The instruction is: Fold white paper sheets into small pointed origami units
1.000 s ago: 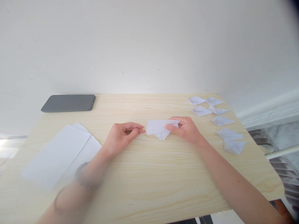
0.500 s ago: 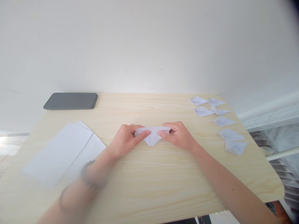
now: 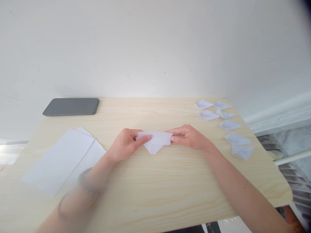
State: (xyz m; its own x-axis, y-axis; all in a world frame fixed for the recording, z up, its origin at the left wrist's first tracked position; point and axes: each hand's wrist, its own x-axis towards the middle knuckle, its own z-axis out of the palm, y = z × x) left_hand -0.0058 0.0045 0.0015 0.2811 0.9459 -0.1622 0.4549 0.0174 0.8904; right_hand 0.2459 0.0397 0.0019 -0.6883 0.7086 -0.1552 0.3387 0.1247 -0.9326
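Observation:
A partly folded white paper piece is held low over the middle of the light wooden table. My left hand pinches its left end between thumb and forefinger. My right hand pinches its right end the same way. The paper's top edge runs level between the two hands, and a triangular point hangs down toward the tabletop.
Flat white sheets lie stacked at the left. A dark phone rests at the back left by the white wall. Several small folded paper pieces sit along the right side. The table's right edge drops off beside a white rail.
My left hand, empty and apart from the paper a second ago, has closed on its left end. Both hands have carried the paper a little leftward.

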